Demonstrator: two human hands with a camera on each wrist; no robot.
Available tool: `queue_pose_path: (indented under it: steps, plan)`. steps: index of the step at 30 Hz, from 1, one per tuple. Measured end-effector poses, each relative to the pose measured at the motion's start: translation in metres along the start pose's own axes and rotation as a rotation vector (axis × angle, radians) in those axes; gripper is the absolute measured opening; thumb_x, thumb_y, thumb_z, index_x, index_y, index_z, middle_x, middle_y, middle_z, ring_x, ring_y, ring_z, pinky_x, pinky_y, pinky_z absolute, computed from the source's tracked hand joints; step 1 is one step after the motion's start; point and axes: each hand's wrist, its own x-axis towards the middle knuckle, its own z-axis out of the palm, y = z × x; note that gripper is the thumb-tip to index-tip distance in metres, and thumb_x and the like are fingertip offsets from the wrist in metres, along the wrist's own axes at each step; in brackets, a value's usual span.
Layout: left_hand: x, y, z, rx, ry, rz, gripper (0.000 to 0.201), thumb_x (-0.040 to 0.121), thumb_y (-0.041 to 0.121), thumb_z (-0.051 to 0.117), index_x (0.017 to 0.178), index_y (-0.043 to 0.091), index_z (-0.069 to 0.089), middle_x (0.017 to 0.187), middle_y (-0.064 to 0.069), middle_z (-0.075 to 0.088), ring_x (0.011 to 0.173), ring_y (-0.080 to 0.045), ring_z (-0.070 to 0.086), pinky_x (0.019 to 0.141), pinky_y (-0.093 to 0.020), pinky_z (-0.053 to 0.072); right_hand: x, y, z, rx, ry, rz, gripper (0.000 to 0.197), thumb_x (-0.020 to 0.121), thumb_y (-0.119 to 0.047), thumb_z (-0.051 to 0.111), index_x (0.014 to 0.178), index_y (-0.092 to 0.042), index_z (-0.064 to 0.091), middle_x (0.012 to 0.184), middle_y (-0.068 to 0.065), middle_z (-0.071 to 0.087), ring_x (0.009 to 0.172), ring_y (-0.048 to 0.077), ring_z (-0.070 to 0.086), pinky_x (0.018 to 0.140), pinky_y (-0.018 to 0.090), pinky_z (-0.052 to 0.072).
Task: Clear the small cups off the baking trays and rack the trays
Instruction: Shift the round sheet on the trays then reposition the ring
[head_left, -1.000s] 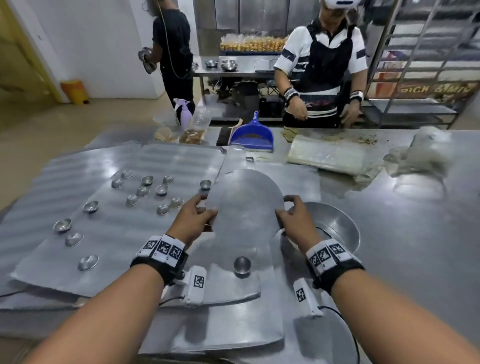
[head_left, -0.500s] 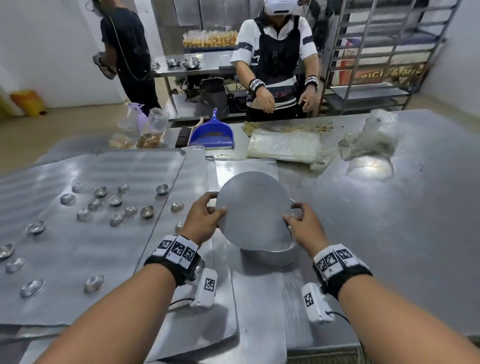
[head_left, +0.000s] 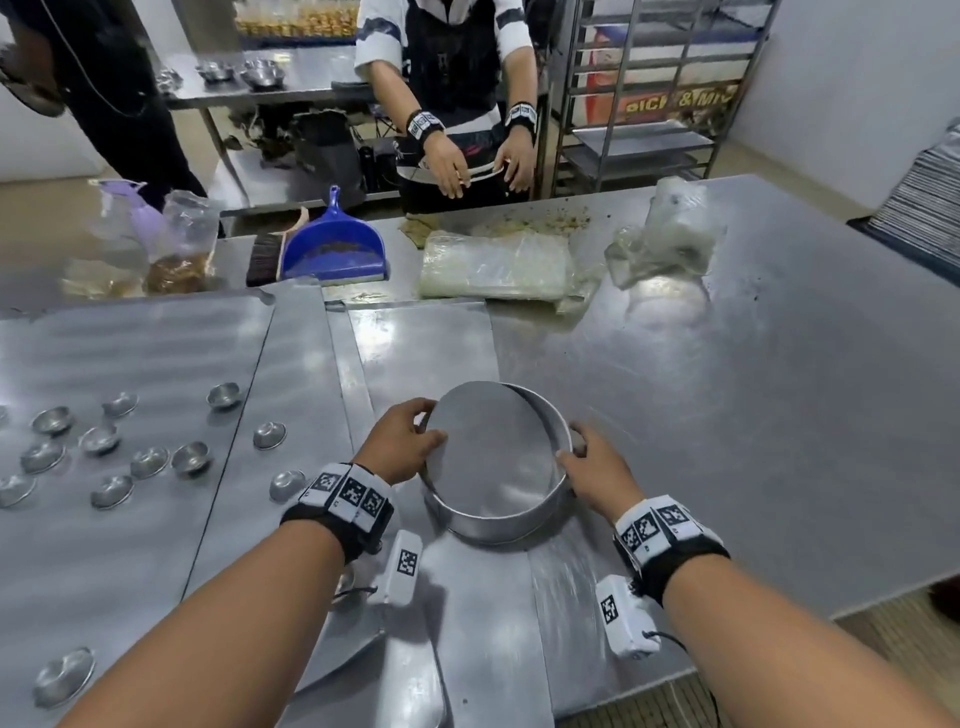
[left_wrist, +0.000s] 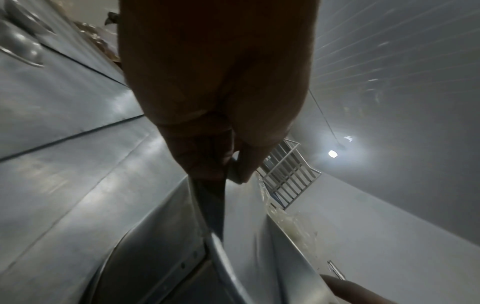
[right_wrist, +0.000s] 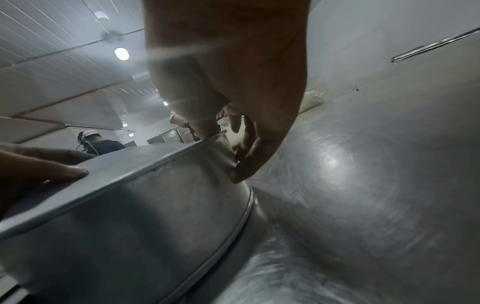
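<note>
Stainless steel worktop (head_left: 753, 415) fills the frame, with flat baking trays (head_left: 130, 519) overlapping across its left half, many small cups (head_left: 150, 461) scattered on them, not yet cleared. At lower centre, the person's left hand (head_left: 400, 441) pinches the edge of a round metal disc (head_left: 491, 447), tilted up on that side, probably to seat it in the round tin (head_left: 498, 514) below. Just right, the right hand (head_left: 597, 467) curls round the tin's rim, seemingly to steady it; a tray rack (head_left: 649, 93) waits upper right.

Bright head view with ceiling-lamp glare on steel; wrist views dim, hazy, edge-warped.
</note>
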Motion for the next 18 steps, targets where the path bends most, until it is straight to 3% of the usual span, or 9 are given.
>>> queue_pose_path:
  steps: [3,6,9,11,13,15,18]
  plan:
    - [0.01,0.005,0.004,0.265,-0.017,0.051,0.038,0.088,0.019,0.07,0.125,0.017,0.066,0.111,-0.002,0.071,0.102,-0.023,0.066,0.085,-0.031,0.051,0.007,0.002,-0.001,0.02,-0.015,-0.006,0.031,0.092,-0.023,0.058,0.121,-0.034,0.06,0.088,-0.004,0.073,0.075,0.017,0.07,0.072,0.038,0.06]
    - [0.012,0.005,0.012,0.417,0.043,0.044,0.034,0.088,0.027,0.07,0.121,0.019,0.069,0.11,-0.004,0.072,0.099,-0.023,0.066,0.078,-0.029,0.05,0.017,-0.002,-0.003,0.053,-0.06,0.014,0.032,0.093,-0.024,0.057,0.121,-0.037,0.06,0.088,-0.001,0.074,0.075,0.02,0.072,0.071,0.039,0.061]
    - [0.009,-0.002,0.02,0.516,0.179,0.026,0.035,0.089,0.033,0.069,0.122,0.023,0.068,0.11,-0.006,0.061,0.098,-0.028,0.064,0.077,-0.031,0.046,0.034,0.0,-0.005,0.036,-0.115,0.014,0.033,0.09,-0.029,0.056,0.119,-0.044,0.059,0.093,-0.002,0.074,0.08,0.02,0.073,0.076,0.043,0.062]
    - [0.005,-0.011,0.025,0.437,0.276,-0.011,0.041,0.09,0.034,0.069,0.129,0.024,0.063,0.118,-0.007,0.053,0.101,-0.03,0.063,0.085,-0.035,0.05,0.047,0.004,-0.006,0.03,-0.149,0.017,0.036,0.085,-0.03,0.057,0.117,-0.044,0.06,0.091,-0.006,0.075,0.081,0.017,0.072,0.079,0.042,0.061]
    - [-0.001,-0.02,0.029,0.321,0.339,-0.039,0.048,0.09,0.033,0.071,0.135,0.023,0.059,0.123,-0.007,0.055,0.107,-0.027,0.062,0.092,-0.038,0.051,0.055,0.004,-0.007,0.067,-0.193,0.028,0.037,0.084,-0.027,0.057,0.117,-0.042,0.062,0.088,-0.002,0.075,0.07,0.019,0.072,0.061,0.038,0.059]
    - [-0.008,-0.027,0.032,0.215,0.359,-0.092,0.05,0.089,0.03,0.07,0.137,0.024,0.058,0.116,-0.002,0.064,0.106,-0.022,0.064,0.091,-0.036,0.053,0.059,0.001,-0.01,0.084,-0.228,0.026,0.036,0.087,-0.023,0.054,0.118,-0.04,0.062,0.088,0.005,0.074,0.058,0.02,0.068,0.046,0.027,0.05]
    - [-0.017,-0.026,0.042,-0.092,0.35,-0.221,0.042,0.087,0.023,0.073,0.128,0.025,0.063,0.108,-0.001,0.07,0.1,-0.023,0.069,0.084,-0.042,0.061,0.071,0.002,-0.02,0.12,-0.297,0.011,0.035,0.088,-0.017,0.052,0.115,-0.038,0.062,0.086,0.013,0.073,0.052,0.021,0.061,0.043,0.024,0.046]
